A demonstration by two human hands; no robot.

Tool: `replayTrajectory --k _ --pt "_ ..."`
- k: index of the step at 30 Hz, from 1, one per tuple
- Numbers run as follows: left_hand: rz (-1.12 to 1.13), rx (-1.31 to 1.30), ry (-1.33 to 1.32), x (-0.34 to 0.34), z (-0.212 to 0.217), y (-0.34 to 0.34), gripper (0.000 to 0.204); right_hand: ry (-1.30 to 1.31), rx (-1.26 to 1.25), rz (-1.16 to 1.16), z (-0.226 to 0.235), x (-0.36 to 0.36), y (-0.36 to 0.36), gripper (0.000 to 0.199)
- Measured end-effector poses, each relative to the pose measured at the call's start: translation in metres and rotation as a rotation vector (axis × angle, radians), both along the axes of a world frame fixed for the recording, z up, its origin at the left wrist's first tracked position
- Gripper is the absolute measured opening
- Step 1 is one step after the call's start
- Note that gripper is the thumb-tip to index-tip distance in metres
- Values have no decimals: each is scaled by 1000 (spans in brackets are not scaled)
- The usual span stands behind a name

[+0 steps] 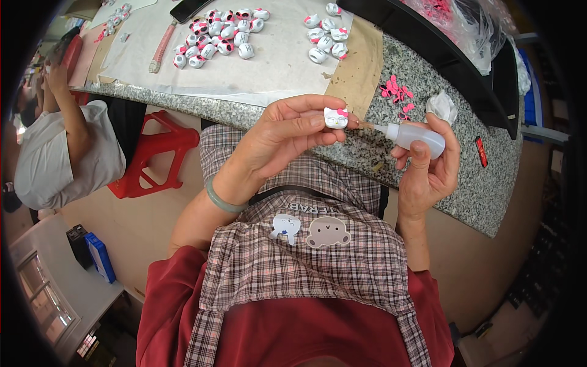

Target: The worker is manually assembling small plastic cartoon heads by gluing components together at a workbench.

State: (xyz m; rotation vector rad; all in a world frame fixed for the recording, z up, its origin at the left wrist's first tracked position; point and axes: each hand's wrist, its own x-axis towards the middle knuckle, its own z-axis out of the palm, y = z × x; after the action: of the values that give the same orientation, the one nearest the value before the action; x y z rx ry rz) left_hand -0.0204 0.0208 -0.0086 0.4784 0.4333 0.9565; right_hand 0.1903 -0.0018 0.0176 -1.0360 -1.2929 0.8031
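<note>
My left hand (278, 137) pinches a small white cat-head figure with a pink bow (335, 117) between thumb and fingertips, held above my lap near the table edge. My right hand (428, 168) grips a small translucent squeeze bottle (416, 136); its thin nozzle points left and its tip touches the figure's right side. A green bangle sits on my left wrist. Loose pink bows (396, 92) lie on the granite just beyond the bottle.
The granite table (465, 183) carries white paper with a large cluster of finished cat heads (220, 33) and a smaller group (325, 37). A black tray (440, 49) holds plastic bags. A crumpled tissue (441, 105), a red stool (153, 156) and a seated person (61, 147) are nearby.
</note>
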Motion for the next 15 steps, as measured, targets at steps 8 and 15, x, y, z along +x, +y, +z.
replayTrajectory --k 8,15 --pt "34 17 27 -1 2 1 30 -68 -17 -17 2 0 -2 36" --pt "31 28 43 0 1 2 30 -7 -53 7 3 -1 -1 31"
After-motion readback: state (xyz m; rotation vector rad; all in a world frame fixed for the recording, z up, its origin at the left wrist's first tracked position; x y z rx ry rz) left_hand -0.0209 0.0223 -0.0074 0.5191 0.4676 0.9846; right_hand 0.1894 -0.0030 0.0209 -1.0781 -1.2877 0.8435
